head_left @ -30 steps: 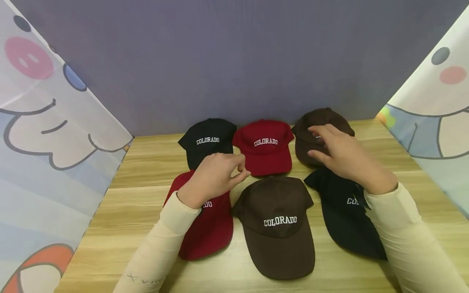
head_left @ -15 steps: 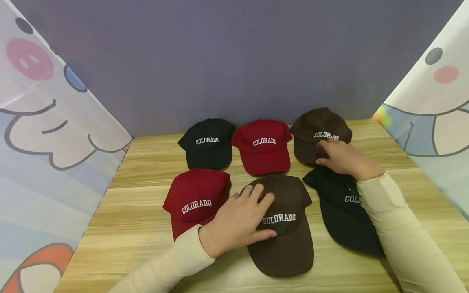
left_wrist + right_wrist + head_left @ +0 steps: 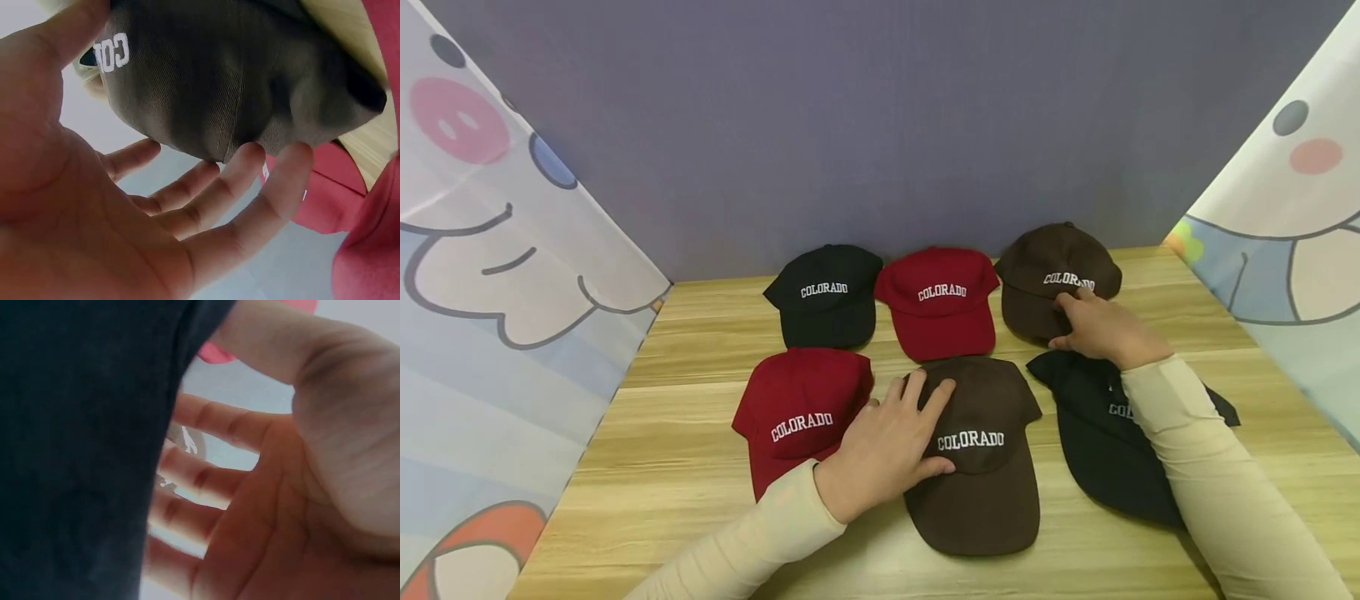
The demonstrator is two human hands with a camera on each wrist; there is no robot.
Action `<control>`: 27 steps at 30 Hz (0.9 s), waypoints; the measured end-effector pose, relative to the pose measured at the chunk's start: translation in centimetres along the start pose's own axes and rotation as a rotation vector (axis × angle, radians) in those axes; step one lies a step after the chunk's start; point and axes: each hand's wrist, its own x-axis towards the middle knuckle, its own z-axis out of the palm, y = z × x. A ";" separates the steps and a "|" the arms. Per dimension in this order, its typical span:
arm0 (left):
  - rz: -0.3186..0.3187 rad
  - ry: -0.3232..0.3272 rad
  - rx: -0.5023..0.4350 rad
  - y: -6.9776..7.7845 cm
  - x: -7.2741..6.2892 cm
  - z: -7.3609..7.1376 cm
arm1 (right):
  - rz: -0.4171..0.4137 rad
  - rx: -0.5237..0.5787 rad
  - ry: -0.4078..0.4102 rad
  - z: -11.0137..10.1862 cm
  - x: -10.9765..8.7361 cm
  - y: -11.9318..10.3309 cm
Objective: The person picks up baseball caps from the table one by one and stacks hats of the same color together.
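Note:
My left hand (image 3: 886, 442) lies spread over the left side of the front brown cap (image 3: 976, 508), fingertips on its crown and thumb near the white lettering. In the left wrist view its slightly bent fingers (image 3: 228, 212) meet the cap's crown (image 3: 187, 87). At the right, my right hand (image 3: 1105, 327) is over the brim of the rear brown cap (image 3: 1052, 250), just above the top of the black cap (image 3: 1112, 467). In the right wrist view, dark fabric (image 3: 75, 450) hides the fingertips, so I cannot tell what they touch.
A second black cap (image 3: 827, 312) and a red cap (image 3: 942, 312) stand in the back row. Another red cap (image 3: 801, 392) is at front left, partly behind the left forearm. A grey panel (image 3: 895, 125) rises behind the wooden table (image 3: 662, 400); printed cloths flank it.
The left hand has come down and right from above the front red cap onto the front brown cap. The right hand has lowered toward the rear brown cap's brim. The caps stay about in place.

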 end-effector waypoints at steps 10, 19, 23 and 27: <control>-0.055 -0.012 0.015 -0.5 0.3 0.3 | 0.008 -0.035 0.040 1.0 0.4 0.2; -0.049 -0.001 0.038 -0.6 0.3 0.1 | -0.055 -0.156 0.155 0.7 0.3 -0.1; -0.046 0.004 0.037 -0.6 0.2 0.1 | -0.042 -0.150 0.217 0.2 0.1 -0.3; -0.037 0.012 0.045 -0.7 0.1 0.1 | -0.026 -0.134 0.320 -0.1 -0.1 -0.6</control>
